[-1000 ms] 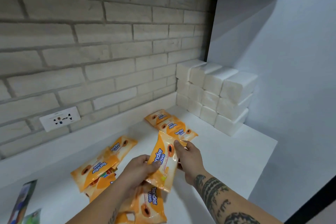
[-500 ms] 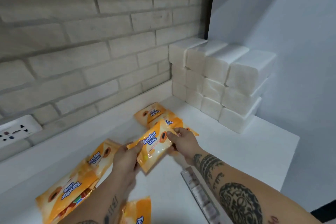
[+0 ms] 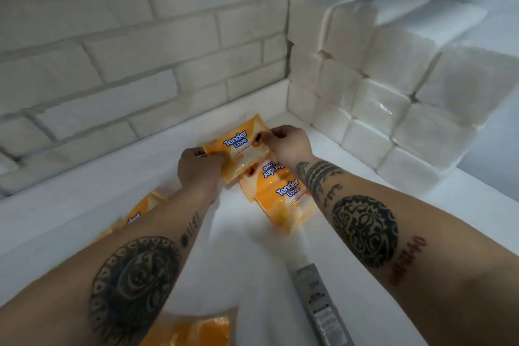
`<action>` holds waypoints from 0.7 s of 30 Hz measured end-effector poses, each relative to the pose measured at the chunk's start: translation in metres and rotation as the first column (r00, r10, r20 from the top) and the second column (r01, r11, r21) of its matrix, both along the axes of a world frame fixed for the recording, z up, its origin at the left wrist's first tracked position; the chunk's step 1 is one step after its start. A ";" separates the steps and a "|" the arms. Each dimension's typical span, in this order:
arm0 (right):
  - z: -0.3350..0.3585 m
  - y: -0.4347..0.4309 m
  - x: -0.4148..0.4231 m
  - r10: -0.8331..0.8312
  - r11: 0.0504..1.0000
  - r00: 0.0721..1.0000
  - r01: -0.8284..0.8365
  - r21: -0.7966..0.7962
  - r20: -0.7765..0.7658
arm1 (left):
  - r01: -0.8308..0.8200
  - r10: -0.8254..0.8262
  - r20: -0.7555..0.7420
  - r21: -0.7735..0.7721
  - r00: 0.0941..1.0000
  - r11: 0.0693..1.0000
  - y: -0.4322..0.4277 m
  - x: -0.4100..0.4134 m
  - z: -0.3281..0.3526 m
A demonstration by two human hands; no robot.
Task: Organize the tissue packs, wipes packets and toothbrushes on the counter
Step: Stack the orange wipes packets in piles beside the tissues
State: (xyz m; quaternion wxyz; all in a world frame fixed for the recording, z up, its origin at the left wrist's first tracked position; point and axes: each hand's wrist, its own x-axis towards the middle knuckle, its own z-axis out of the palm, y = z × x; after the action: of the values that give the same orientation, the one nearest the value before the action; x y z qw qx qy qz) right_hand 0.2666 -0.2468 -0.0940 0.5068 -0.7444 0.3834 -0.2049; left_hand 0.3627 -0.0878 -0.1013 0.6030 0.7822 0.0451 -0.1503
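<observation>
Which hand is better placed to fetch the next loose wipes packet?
Left, likely. Both the left hand and right hand pinch the held packet, but the loose packets lie left, beside the left forearm; the right forearm crosses the laid row.

- Only 1 view is given, taken by a wide-angle camera worn on the head.
- The scene is viewed from above, forward and down onto the counter, toward the brick wall and the tissue packs stacked in the corner.
- The left hand, the right hand and the wipes packet held between them are framed close, near the centre.
</observation>
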 end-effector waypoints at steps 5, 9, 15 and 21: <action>-0.011 -0.016 0.026 0.006 0.996 0.995 -0.015 -0.087 -0.099 | 0.018 -0.020 0.033 0.047 0.999 0.999 -0.020 0.016 0.001; -0.014 -0.023 0.040 0.009 0.994 0.989 -0.024 -0.103 -0.149 | 0.000 -0.009 0.089 0.104 0.996 0.995 -0.030 0.026 -0.001; -0.020 -0.026 0.057 0.020 0.991 0.984 -0.043 -0.127 -0.175 | -0.002 -0.009 0.090 0.117 0.996 0.993 -0.034 0.034 -0.005; -0.027 -0.026 0.064 0.006 0.969 0.958 -0.076 -0.236 -0.286 | 0.088 -0.121 0.178 0.182 0.977 0.979 -0.031 0.037 -0.020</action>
State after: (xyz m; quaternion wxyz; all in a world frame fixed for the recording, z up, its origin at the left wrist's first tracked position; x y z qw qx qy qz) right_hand 0.3305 -0.2729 -0.1208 0.3553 -0.8307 0.4080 -0.1315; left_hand 0.3994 -0.1185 -0.1210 0.5256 0.8435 -0.0405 -0.1029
